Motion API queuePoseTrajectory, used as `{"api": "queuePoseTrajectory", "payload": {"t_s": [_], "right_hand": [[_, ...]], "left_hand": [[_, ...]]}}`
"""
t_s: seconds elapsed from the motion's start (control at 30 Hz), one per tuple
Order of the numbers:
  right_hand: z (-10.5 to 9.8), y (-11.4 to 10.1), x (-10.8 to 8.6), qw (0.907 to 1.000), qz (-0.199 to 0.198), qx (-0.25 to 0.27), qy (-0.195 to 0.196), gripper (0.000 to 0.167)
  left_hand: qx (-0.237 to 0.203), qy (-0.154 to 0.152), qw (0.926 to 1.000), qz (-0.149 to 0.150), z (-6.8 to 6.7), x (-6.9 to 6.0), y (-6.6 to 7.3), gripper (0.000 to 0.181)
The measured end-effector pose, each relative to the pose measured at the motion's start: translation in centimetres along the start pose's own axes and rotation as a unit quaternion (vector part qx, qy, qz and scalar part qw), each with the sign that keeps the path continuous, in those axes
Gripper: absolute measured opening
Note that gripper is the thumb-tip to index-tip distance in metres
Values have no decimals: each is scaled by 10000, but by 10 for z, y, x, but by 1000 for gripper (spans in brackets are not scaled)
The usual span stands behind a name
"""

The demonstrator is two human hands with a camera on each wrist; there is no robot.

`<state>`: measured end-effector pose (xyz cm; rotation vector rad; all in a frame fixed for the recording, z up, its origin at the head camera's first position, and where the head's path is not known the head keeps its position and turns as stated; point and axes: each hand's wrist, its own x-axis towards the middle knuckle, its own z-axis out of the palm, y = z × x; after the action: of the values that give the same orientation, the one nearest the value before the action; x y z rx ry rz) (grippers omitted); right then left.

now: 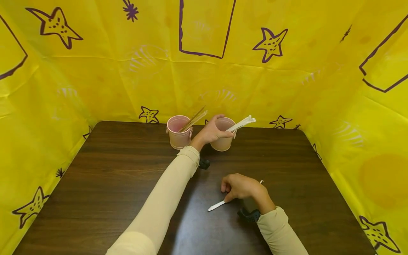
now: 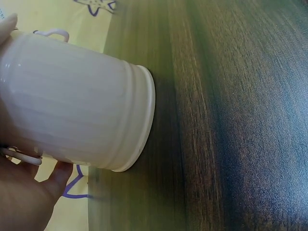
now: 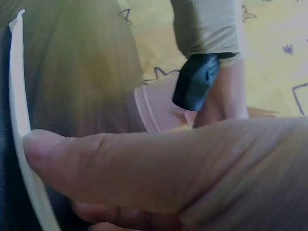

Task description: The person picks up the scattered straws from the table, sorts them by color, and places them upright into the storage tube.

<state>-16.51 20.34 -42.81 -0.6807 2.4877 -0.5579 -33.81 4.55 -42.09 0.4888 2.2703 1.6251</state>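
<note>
At the back of the table, my left hand [image 1: 213,132] grips the right-hand pale pink bucket [image 1: 222,144], thumb and fingers spread round its upper part. White paper-wrapped straws [image 1: 243,123] lean out of that bucket to the right. In the left wrist view the bucket [image 2: 77,101] fills the left side, with fingers [image 2: 57,180] behind it. Nearer the front, my right hand [image 1: 243,186] pinches a white paper-wrapped straw [image 1: 216,205], its other fingers curled. The thumb [image 3: 43,147] lies against the straw [image 3: 17,82] in the right wrist view; its contact with the table is unclear.
A second pink bucket [image 1: 179,139] stands left of my left hand, with brown and pale wrapped straws [image 1: 195,119] leaning right. The dark wooden table [image 1: 105,177] meets yellow patterned sheets [image 1: 105,81] at its back and sides. Dark wrist devices [image 1: 248,215] sit on both wrists.
</note>
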Motion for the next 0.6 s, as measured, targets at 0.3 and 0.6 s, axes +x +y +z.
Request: {"api": "queuePoseTrajectory", "payload": {"t_s": [0.3,0.6], "right_hand": [[9,9,2,9982,-587,-132,8,18],[8,19,5,9958,-905,-78,-143,14]], "left_hand": [[-27,-14,10000,16,3,0,-1,101],[5,25,10000,71,2,0,-2,100]]}}
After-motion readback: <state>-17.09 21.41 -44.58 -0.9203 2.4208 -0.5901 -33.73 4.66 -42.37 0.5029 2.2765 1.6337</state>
